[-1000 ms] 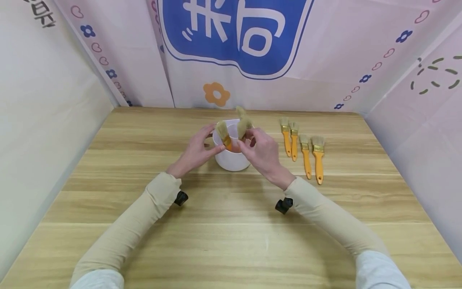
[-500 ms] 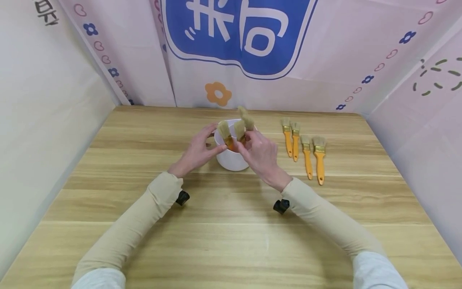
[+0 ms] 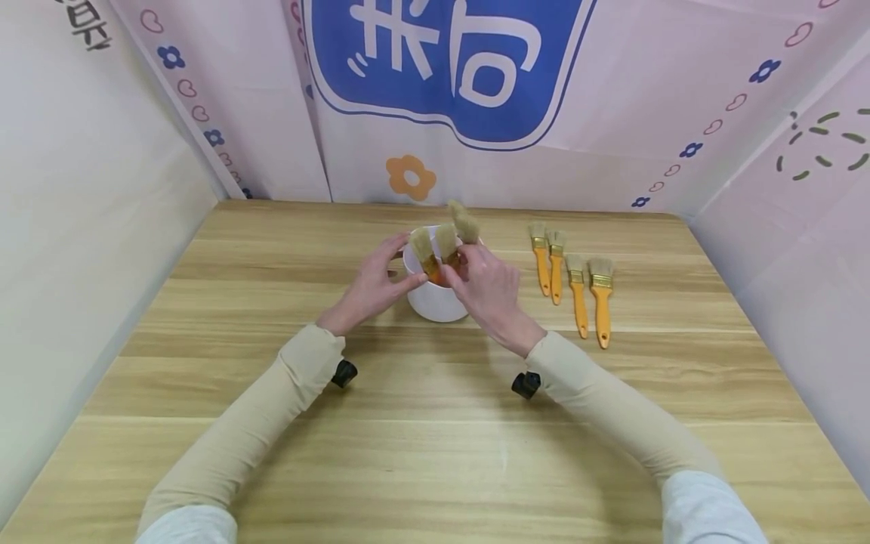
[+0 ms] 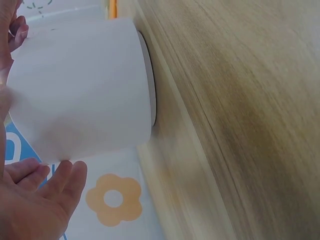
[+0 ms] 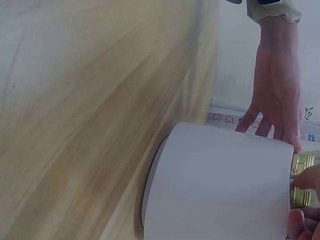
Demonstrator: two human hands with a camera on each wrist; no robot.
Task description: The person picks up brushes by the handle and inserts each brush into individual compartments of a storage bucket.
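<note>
A white bucket [image 3: 437,304] stands on the wooden table, with three paintbrushes in it, bristles up. My left hand [image 3: 372,287] holds the bucket by its left side, thumb at the near rim; in the left wrist view its fingertips touch the white wall [image 4: 82,92]. With thumb and fingers my right hand [image 3: 491,293] pinches the middle paintbrush [image 3: 445,240] near its metal ferrule, at the rim. To its left leans another paintbrush [image 3: 422,243], close to my left thumb. A third paintbrush [image 3: 464,222] tilts at the back right. Their handles are mostly hidden inside.
Several orange-handled paintbrushes lie right of the bucket, bristles toward the back: a pair farther off [image 3: 555,266] and a pair nearer, including a wide one [image 3: 601,302]. A printed cloth [image 3: 598,166] hangs behind the table [image 3: 435,453], with pale walls on both sides.
The right hand has drawn a little left with its brush, whose bristles now stand beside the left brush and apart from the back one. The left hand has stayed on the bucket.
</note>
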